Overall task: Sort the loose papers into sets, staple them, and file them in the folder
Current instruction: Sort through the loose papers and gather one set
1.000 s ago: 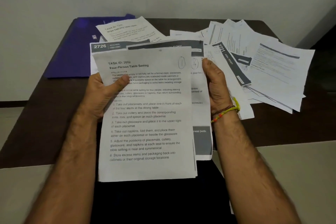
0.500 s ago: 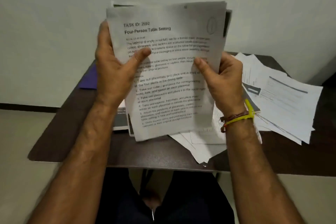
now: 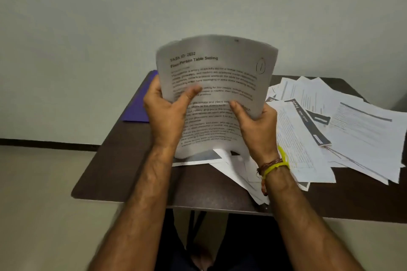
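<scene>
I hold a stack of papers upright over the dark table; its front sheet reads "Four-Person Table Setting" with a circled 1. My left hand grips the stack's left edge, thumb on the front. On the lower right edge my right hand holds it the same way. The sheets bow and look blurred. A purple folder lies flat at the table's far left, mostly hidden behind my left hand. No stapler is visible.
Several loose printed sheets lie fanned over the table's right half, some reaching its near edge. More sheets lie under the held stack. A pale wall stands behind the table, floor to the left.
A second ago the stack was fanned low over the table. Both hands squared it and lifted it upright; since half a second ago it has come lower, its bottom edge down among the sheets.
</scene>
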